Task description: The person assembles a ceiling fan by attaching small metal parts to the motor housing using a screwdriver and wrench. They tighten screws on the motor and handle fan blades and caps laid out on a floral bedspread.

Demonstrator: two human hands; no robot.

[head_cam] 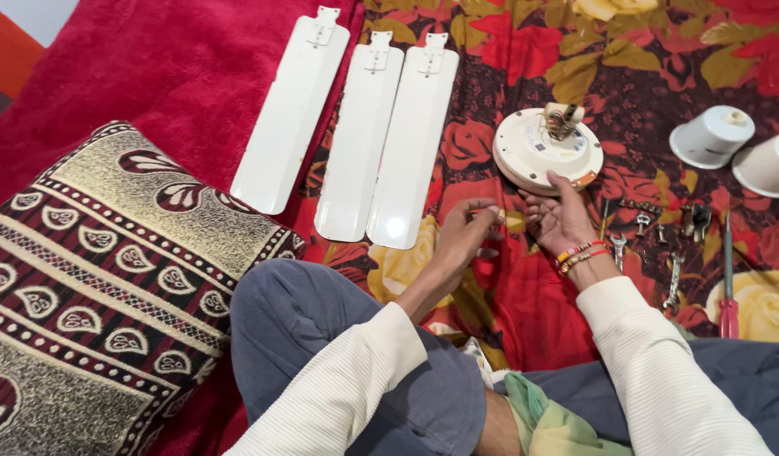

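White round fan motor housing (547,150), frame centre-right on floral cloth; right hand (560,218) just below, open, fingertips touching its rim. Left hand (467,230) farther left, fingers pinched; contents indiscernible.

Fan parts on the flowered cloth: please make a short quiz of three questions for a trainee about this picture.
1. How many white fan blades lie side by side on the cloth?
2. True or false: the right hand touches the rim of the round fan motor.
3. Which tool lies at the far right, beside the small screws and brackets?
A. a hammer
B. a red-handled screwdriver
C. a saw

Key
1. Three.
2. True; its fingertips rest on the near rim. The left hand is curled beside it, apart from the motor; whether it holds something small cannot be told.
3. B.
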